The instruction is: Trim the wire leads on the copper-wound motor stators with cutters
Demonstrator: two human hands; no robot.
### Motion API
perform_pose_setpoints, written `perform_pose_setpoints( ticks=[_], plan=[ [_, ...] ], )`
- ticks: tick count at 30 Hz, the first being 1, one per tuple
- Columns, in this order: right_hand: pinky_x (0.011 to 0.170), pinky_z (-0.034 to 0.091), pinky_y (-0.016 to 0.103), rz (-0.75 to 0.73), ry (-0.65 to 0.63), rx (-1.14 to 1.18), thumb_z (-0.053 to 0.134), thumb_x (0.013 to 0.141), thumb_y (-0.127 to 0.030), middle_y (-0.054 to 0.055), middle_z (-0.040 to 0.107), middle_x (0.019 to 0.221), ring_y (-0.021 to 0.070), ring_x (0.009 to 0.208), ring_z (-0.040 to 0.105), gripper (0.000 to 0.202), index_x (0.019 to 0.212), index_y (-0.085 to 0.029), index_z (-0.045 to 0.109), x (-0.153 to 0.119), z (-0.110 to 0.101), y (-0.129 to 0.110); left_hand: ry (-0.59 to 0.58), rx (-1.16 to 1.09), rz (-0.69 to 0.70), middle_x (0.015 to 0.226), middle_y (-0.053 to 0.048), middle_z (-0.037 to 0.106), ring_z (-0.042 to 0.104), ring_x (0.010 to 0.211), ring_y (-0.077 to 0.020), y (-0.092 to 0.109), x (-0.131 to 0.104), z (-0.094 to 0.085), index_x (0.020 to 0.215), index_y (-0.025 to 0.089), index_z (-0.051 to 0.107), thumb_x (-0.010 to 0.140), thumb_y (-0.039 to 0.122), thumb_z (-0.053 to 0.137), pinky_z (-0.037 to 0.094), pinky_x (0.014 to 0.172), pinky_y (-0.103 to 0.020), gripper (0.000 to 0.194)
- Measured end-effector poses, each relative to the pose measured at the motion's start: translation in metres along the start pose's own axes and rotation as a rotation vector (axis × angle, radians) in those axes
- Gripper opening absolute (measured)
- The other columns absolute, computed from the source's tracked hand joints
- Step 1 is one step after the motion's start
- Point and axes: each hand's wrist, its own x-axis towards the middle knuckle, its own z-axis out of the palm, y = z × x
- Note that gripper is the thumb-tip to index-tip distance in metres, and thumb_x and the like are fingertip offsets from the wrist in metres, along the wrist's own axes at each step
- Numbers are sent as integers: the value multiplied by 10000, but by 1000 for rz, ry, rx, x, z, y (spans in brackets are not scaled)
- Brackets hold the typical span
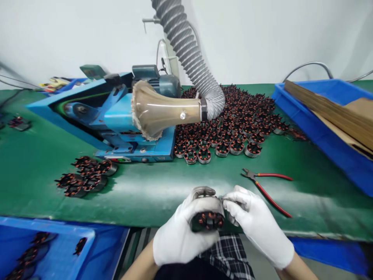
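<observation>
A round metal motor stator (208, 217) with copper windings is held near the table's front edge, its open end tilted toward me. My left hand (186, 229), in a white glove, wraps round it from the left. My right hand (250, 217), also gloved, touches its right side with thumb and fingers pinched together; whatever lies between those fingertips is too small to make out. Red-handled cutters (266, 188) lie spread on the green table (163, 194) to the right of my hands.
A blue machine (140, 116) with a funnel and grey hose (189, 46) stands at the back left. Many stators (233, 124) cover the table behind; several more (86, 177) sit left. Blue bins hold cardboard (329, 112) at right and stators (30, 254) at lower left.
</observation>
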Motion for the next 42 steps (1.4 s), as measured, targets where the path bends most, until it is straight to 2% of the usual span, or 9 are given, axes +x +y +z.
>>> perform_pose_setpoints(
  ticks=[7, 15, 20, 23, 27, 30, 34, 37, 42],
  plan=[
    [458, 377, 240, 18, 30, 78, 524, 758, -321, -9, 453, 522, 138, 467, 463, 257, 542, -181, 519, -3, 7, -6, 124, 16, -67, 1217, -117, 425, 449, 1128, -260, -6, -9, 9, 1215, 225, 416, 680, 246, 655, 422, 931, -421, 586],
    [419, 372, 222, 73, 28, 218, 576, 725, -314, -10, 465, 575, 114, 442, 452, 191, 608, -163, 580, 4, 27, 10, 107, -399, -83, 965, -32, 595, 573, 948, -177, -7, -5, 2, 892, 210, 549, 686, 165, 640, 483, 834, -312, 229],
    [403, 372, 212, 87, -44, 242, 556, 729, -313, -29, 430, 531, 105, 416, 436, 257, 518, -170, 521, 5, 28, 5, 263, -18, -21, 1139, -105, 506, 494, 1088, -225, -16, -19, 5, 1147, 221, 452, 658, 157, 683, 430, 917, -396, 545],
    [419, 394, 216, 18, 5, 187, 520, 768, -269, -22, 456, 560, 113, 438, 467, 211, 589, -165, 558, 4, 31, 10, 204, -16, -76, 1150, -113, 484, 493, 1083, -259, -26, -20, 11, 1099, 210, 469, 535, 207, 766, 443, 899, -420, 638],
    [573, 457, 253, -284, 255, -150, 499, 793, -185, 23, 548, 674, 149, 584, 535, 152, 741, -180, 641, 1, 40, 26, 72, -319, -136, 935, -27, 588, 564, 957, -193, -29, -14, 14, 957, 215, 483, 616, 138, 677, 416, 933, -421, 400],
    [618, 452, 276, -253, 323, -201, 498, 797, -184, 34, 557, 702, 162, 626, 533, 154, 741, -192, 640, -1, 46, 33, -9, -322, -90, 919, -17, 581, 568, 921, -174, -26, -13, 14, 828, 210, 531, 646, 103, 634, 441, 899, -368, 236],
    [456, 367, 239, 185, 44, 337, 539, 792, -324, -11, 473, 529, 122, 455, 425, 229, 621, -173, 528, 3, 46, 40, 48, 35, -5, 1133, -97, 510, 510, 1050, -208, -31, -16, 20, 1170, 199, 431, 688, 48, 546, 456, 873, -357, 518],
    [409, 307, 211, 348, -211, 598, 563, 767, -403, -33, 436, 480, 99, 411, 372, 292, 619, -167, 474, 11, 40, 46, 57, 228, 113, 1136, -104, 518, 465, 1104, -224, -39, -15, 25, 1141, 179, 442, 674, -14, 492, 412, 922, -395, 508],
    [515, 358, 240, -104, -323, -424, 448, 815, -110, 29, 524, 715, 128, 541, 471, 167, 828, -158, 608, 24, 24, 36, -111, 209, -71, 1000, -44, 593, 459, 1101, -247, -43, -4, 17, 991, 201, 506, 621, 209, 701, 374, 937, -424, 418]
  ],
)
